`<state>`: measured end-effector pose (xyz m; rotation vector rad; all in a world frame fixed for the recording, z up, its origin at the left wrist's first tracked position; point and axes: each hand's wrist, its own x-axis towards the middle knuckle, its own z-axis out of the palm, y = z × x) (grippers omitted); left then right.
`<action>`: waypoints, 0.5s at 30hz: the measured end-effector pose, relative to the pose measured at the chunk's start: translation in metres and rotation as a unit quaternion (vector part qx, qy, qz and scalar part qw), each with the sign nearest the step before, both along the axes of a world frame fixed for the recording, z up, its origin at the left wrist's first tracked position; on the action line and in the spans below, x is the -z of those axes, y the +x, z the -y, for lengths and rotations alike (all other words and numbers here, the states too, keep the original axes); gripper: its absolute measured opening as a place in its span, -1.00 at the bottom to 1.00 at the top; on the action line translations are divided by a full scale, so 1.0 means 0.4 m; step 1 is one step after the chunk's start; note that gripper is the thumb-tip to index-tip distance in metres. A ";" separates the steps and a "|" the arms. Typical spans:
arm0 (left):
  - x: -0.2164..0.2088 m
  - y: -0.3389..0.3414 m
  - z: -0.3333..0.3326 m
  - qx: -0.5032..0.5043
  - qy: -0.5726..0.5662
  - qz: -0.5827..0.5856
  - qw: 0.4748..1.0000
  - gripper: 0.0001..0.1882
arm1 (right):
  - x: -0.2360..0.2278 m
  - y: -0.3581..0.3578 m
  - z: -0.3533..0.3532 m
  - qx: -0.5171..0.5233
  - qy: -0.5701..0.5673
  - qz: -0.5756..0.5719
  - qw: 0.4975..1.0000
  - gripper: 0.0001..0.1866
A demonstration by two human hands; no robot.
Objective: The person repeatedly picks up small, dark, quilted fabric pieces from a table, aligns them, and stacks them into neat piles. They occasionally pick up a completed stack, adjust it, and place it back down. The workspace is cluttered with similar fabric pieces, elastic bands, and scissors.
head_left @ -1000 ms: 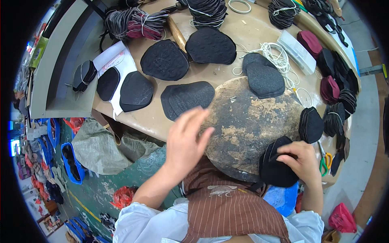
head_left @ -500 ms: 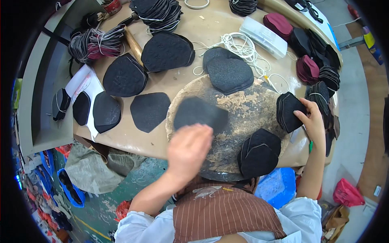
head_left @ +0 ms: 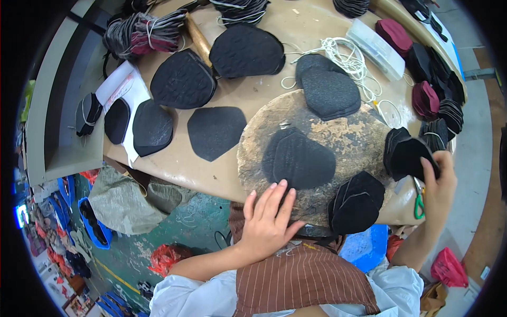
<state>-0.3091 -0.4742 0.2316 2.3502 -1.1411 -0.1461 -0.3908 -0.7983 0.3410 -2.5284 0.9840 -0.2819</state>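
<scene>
Spread fingers of my left hand (head_left: 270, 217) lie at the near side of the round wooden board (head_left: 259, 121). Their tips reach the lower edge of two overlapping dark grey fabric pieces (head_left: 303, 158). At the board's right edge, my right hand (head_left: 441, 177) pinches a black fabric piece (head_left: 414, 157) between thumb and fingers. That piece is tilted off a small black stack (head_left: 392, 142), which it partly covers. Another black stack (head_left: 359, 203) sits on the board's near right, and grey pieces (head_left: 331, 94) overlap its far edge.
White cord (head_left: 346, 58) lies beside a clear plastic box (head_left: 375, 50). Black stacks (head_left: 182, 79) and a grey piece (head_left: 216, 132) rest on the table's left. Green-handled scissors (head_left: 419, 206) lie below my right hand. Maroon pieces (head_left: 393, 37) line the right edge.
My left hand has gone from blurred and bunched to spread, and the grey pieces lie still. My right hand has tilted a black piece off its stack. The whole view has shifted.
</scene>
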 end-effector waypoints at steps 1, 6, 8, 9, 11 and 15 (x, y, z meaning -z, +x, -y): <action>0.003 -0.010 0.001 0.000 -0.006 -0.005 1.000 -0.31 | -0.019 0.004 -0.014 -0.024 0.118 0.110 0.987 -0.83; 0.008 -0.001 0.003 -0.025 -0.055 -0.004 0.998 -0.36 | 0.053 0.191 -0.146 -0.150 0.457 0.038 0.876 -0.82; 0.002 0.030 -0.001 -0.024 -0.080 -0.010 0.996 -0.42 | 0.132 0.215 -0.174 -0.117 0.572 0.017 0.812 -0.89; 0.010 0.039 -0.008 -0.015 -0.092 -0.023 0.995 -0.43 | 0.153 0.223 -0.186 -0.108 0.574 0.000 0.812 -0.91; 0.032 0.050 -0.019 0.004 -0.116 -0.048 0.992 -0.43 | 0.177 0.234 -0.202 -0.106 0.591 -0.010 0.800 -0.90; 0.042 0.054 -0.027 0.013 -0.095 -0.045 0.994 -0.41 | 0.212 0.237 -0.210 -0.136 0.511 -0.026 0.849 -0.88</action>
